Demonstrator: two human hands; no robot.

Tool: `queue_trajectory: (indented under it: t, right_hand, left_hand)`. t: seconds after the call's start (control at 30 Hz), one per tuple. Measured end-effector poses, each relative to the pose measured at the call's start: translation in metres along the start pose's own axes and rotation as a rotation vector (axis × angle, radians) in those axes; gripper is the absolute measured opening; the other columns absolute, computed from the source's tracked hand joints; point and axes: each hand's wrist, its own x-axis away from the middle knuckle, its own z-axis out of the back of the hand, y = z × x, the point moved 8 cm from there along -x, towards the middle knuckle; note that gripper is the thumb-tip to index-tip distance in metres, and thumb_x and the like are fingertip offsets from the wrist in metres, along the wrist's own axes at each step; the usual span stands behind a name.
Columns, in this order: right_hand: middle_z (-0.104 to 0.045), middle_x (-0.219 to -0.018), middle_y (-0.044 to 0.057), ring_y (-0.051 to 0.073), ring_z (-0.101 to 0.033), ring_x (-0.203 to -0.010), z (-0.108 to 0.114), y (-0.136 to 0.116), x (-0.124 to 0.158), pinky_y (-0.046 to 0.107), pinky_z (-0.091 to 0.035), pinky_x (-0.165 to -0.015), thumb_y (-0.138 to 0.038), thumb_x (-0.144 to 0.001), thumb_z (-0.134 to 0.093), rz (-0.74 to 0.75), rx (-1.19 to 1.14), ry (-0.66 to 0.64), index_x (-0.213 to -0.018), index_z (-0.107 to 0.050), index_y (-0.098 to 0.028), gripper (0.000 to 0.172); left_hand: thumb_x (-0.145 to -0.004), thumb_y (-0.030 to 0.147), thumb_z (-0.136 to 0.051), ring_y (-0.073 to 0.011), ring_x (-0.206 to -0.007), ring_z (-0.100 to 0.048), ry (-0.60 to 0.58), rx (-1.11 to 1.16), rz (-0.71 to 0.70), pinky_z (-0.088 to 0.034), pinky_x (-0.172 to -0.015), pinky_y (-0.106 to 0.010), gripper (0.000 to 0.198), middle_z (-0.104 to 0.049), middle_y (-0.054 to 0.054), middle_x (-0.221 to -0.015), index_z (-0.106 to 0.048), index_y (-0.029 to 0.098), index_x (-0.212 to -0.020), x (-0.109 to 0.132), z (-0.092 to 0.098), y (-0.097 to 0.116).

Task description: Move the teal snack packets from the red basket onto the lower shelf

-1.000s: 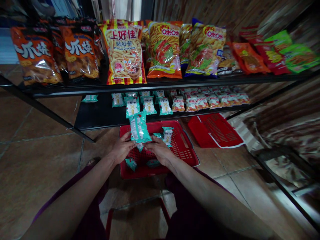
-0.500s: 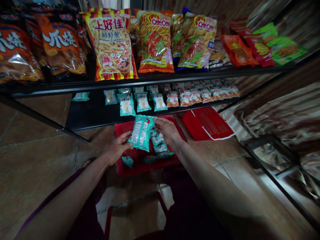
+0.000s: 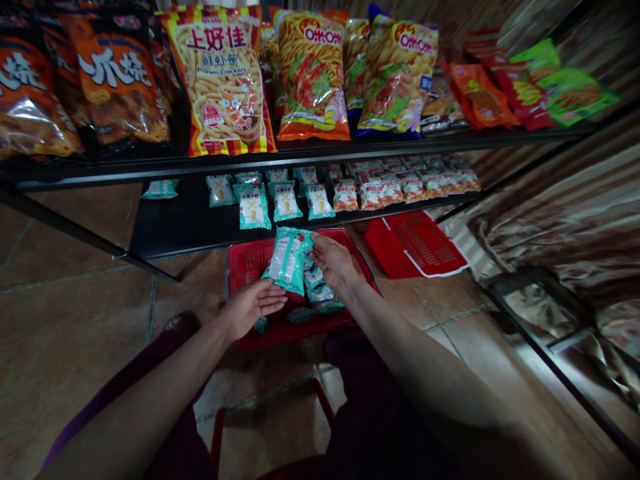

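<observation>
Pinching a teal bag (image 3: 289, 261) by its right edge in the right grip (image 3: 336, 262), above the basket (image 3: 280, 339), nearer its far edge. Holding the left grip (image 3: 254, 305) open by the bag's near-left corner; cannot tell if touching. Seeing more bags (image 3: 321, 294) inside the basket, mostly towards its right edge, teal packs (image 3: 254, 205) on the lower shelf (image 3: 165, 228) near its front edge, and a second basket (image 3: 395, 247) near the shelf's right corner
</observation>
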Motion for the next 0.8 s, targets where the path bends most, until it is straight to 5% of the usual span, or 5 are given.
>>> queue_trajectory:
  t: [0.27, 0.6, 0.8]
  right_hand:
    - [-0.06, -0.059, -0.004, 0.008, -0.056, -0.055, -0.007, 0.005, 0.002, 0.022, -0.047, -0.059, -0.018, -0.066, -0.07, 0.019, 0.01, -0.075, -0.063, -0.055, -0.019, 0.016]
    - [-0.062, -0.061, -0.004, 0.006, -0.054, -0.055, 0.003, 0.007, -0.006, 0.017, -0.046, -0.054, -0.018, -0.074, -0.062, -0.046, -0.07, -0.012, -0.064, -0.056, -0.02, 0.012]
    - [-0.062, -0.064, -0.005, 0.008, -0.057, -0.06, -0.005, 0.008, -0.001, 0.021, -0.049, -0.063, -0.019, -0.068, -0.068, -0.031, -0.031, -0.08, -0.068, -0.055, -0.021, 0.013]
  left_hand:
    - [-0.078, 0.019, -0.06, -0.0167, -0.068, -0.067, 0.104, 0.088, -0.116, -0.053, -0.076, -0.032, 0.009, -0.068, -0.008, -0.069, -0.057, 0.013, -0.072, -0.009, 0.001, 0.008]
    - [-0.068, 0.02, -0.072, -0.013, -0.064, -0.064, -0.028, -0.021, -0.249, -0.05, -0.07, -0.027, 0.016, -0.062, 0.0, -0.065, -0.058, 0.012, -0.068, -0.001, -0.015, 0.015]
    - [-0.064, 0.028, -0.074, -0.0147, -0.065, -0.063, 0.027, -0.103, -0.302, -0.05, -0.07, -0.029, 0.024, -0.058, 0.0, -0.06, -0.054, 0.014, -0.061, -0.001, -0.009, 0.015]
